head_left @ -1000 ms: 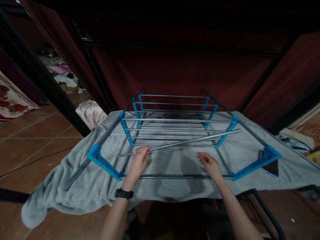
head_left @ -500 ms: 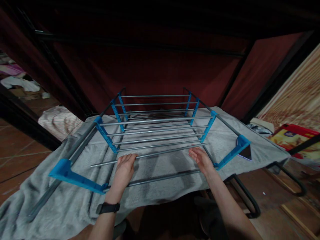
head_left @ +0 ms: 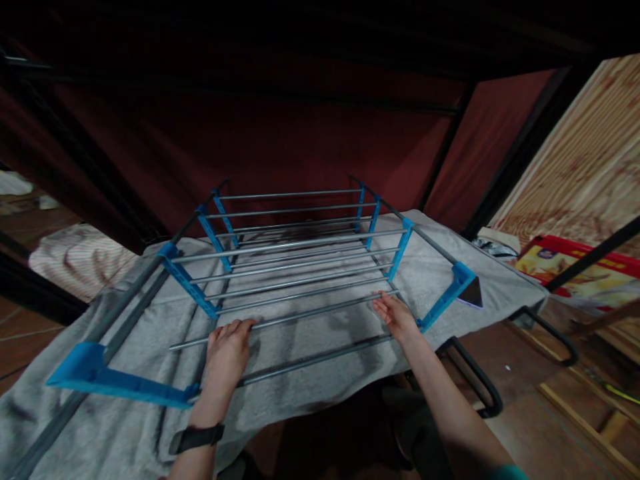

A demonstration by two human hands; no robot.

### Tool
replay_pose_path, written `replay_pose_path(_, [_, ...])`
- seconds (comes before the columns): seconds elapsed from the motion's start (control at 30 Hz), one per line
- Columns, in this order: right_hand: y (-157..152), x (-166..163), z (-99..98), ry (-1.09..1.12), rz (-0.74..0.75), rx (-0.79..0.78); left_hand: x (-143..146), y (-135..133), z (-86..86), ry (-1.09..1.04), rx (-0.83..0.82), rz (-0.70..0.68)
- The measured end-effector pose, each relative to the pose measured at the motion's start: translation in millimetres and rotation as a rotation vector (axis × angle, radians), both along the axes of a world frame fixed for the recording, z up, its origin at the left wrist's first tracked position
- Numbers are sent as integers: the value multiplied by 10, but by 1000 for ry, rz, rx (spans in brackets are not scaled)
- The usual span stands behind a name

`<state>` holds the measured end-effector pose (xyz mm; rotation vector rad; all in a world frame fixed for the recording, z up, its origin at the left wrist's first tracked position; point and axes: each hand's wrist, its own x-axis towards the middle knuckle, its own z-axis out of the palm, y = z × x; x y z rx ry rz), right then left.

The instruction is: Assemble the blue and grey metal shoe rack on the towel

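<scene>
A rack of grey metal rods [head_left: 300,263] and blue plastic side brackets [head_left: 185,283] lies on a grey towel [head_left: 495,283]. A loose grey rod [head_left: 300,317] lies across the rack's near end. My left hand [head_left: 227,350], with a black watch on its wrist, is curled round the rod's left part. My right hand [head_left: 395,317] holds the rod near its right end, fingers bent round it, close to a blue bracket [head_left: 450,293].
A dark red fabric wall [head_left: 300,147] with black poles stands behind the rack. A dark phone-like object [head_left: 473,293] lies on the towel at the right. A red and yellow box [head_left: 575,270] and a black tubular frame [head_left: 480,383] are at the right.
The rod, which lay slanted across the rack, now lies nearly parallel to the rack's rods. My right hand has closed on its right end. The view has swung to the right.
</scene>
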<state>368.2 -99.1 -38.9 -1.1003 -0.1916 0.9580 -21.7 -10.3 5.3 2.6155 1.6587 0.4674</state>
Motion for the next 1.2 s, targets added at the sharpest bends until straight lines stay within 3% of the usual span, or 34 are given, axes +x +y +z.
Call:
replay_pose_path(0.47, [6,121,-84,12,-75,-33,-143,-20,-78,66,48,294])
replay_pose_path(0.63, [-14,129,-65,97,-117,-2,-119,-84,-45,124,-52,500])
replay_pose_path(0.87, [-53,162,-39,102,-122,-17,-150,-124,13,141,-33,626])
replay_pose_path(1.03, [-69,215,-63,93,-161,-65,-210,-102,-53,14,-38,533])
replay_pose_path(1.2, [-77,325,-156,89,-174,-90,-217,-63,-74,-300,-58,533])
